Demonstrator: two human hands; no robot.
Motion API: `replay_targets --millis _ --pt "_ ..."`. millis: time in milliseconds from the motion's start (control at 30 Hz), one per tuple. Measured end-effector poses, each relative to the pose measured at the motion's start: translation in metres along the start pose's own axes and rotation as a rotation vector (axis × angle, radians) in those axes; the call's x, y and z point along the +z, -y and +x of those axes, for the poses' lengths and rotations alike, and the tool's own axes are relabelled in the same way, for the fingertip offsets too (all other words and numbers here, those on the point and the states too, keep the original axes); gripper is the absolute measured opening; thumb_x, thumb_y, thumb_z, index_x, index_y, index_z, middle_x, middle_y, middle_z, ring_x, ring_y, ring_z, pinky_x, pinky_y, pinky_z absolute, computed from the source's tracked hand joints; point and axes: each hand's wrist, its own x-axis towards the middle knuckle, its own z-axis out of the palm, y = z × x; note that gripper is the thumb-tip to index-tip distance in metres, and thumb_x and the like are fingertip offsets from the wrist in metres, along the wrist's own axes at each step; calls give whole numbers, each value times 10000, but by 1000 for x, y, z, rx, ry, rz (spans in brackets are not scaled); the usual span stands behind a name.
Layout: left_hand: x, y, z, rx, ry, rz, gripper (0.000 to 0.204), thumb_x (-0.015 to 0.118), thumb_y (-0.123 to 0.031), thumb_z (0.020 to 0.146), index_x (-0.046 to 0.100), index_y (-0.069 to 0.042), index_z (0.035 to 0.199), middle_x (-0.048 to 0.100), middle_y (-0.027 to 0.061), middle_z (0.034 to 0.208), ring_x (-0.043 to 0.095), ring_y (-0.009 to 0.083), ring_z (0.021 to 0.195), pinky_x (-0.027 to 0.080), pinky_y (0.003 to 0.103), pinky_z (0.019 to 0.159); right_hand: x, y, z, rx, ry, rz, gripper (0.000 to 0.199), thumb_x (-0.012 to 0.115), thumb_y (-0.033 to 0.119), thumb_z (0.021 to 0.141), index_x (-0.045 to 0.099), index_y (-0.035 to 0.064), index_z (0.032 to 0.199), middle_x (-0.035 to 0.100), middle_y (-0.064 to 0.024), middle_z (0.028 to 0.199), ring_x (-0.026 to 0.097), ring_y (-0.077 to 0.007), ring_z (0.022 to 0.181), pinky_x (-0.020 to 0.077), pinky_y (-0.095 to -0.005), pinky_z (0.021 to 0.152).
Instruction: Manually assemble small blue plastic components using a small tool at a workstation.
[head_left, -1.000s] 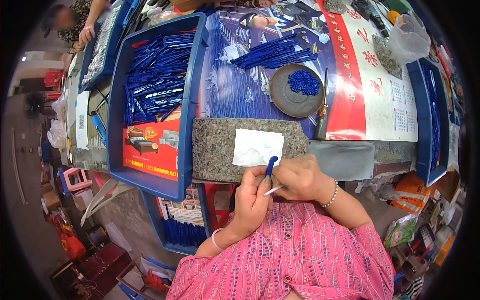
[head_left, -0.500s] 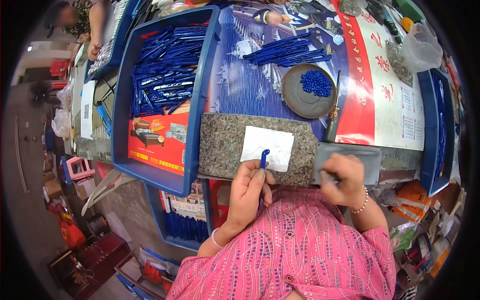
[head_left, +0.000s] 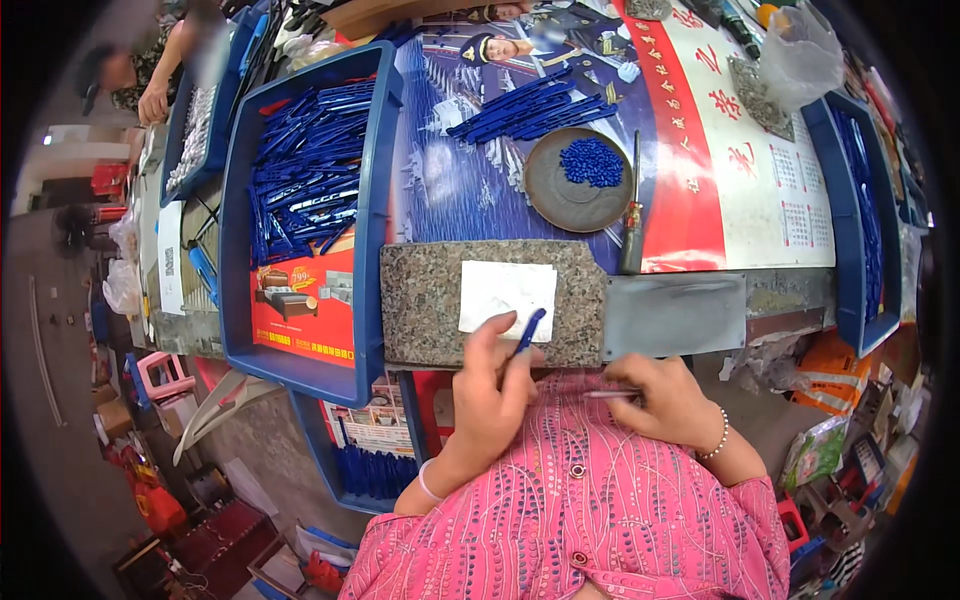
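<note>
My left hand (head_left: 488,395) pinches a slim, glossy blue piece (head_left: 530,330) with a rounded end, held tilted over the near edge of a speckled stone block (head_left: 425,305). A white paper sheet (head_left: 508,290) lies on the block behind it. In front of my shirt, my right hand (head_left: 665,398) is closed on a thin, pale rod-like tool (head_left: 612,394) pointing left; its exact kind is unclear. Beyond the block stands a round dark dish (head_left: 548,195) with a heap of tiny blue pieces (head_left: 592,162). Long blue pieces (head_left: 530,108) lie in a pile behind the dish.
A blue tray (head_left: 375,180) full of similar blue pieces stands at the left. A screwdriver-like tool (head_left: 633,235) lies right of the dish, near a flat grey slab (head_left: 675,312). Another blue tray (head_left: 850,200) sits far right. A co-worker's hand (head_left: 153,103) shows at upper left.
My right hand has moved down and left from the grey slab to before my shirt. The blue piece in my left hand has tilted to the right. The whole view has shifted slightly.
</note>
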Motion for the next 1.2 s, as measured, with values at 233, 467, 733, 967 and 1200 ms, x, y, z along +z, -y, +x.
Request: replay_targets --millis 233,467,733,967,1200 --pt "-14 -10 -15 -1 139 293 214 511 -34 893 453 21 1091 644 141 832 575 124 520 453 240 473 3 19 -8 1 -135 -64 226 598 41 758 562 36 980 574 -120 778 592 -267 636 451 -335 546" --pt "-27 -24 -19 -560 278 -831 228 422 -143 949 418 -31 1148 567 103 755 403 68 423 310 179 387 7 36 -4 -84 -168 -95 262 594 -15 743 579 40 999 540 -74 706 555 -223 559 427 -320 504" --pt "-34 -18 -15 -837 357 -1253 274 351 -107 956 432 8 1191 429 27 656 299 5 379 228 170 343 10 33 1 -110 -257 -48 223 592 -19 774 576 9 995 568 -100 723 583 -223 582 448 -291 518" --pt "-26 -16 -16 -670 351 -1069 277 392 -131 952 446 -7 1193 519 60 726 375 58 432 285 183 390 -31 -21 15 249 -640 -206 203 448 33 900 508 -4 1090 595 -208 926 600 -309 783 462 -310 713" --pt "-10 -30 -18 -423 152 -560 254 430 -80 926 449 15 1161 569 88 788 522 110 550 427 208 499 -81 -108 25 325 -677 -721 255 474 47 861 482 17 1114 567 -194 1053 571 -370 854 462 -395 730"
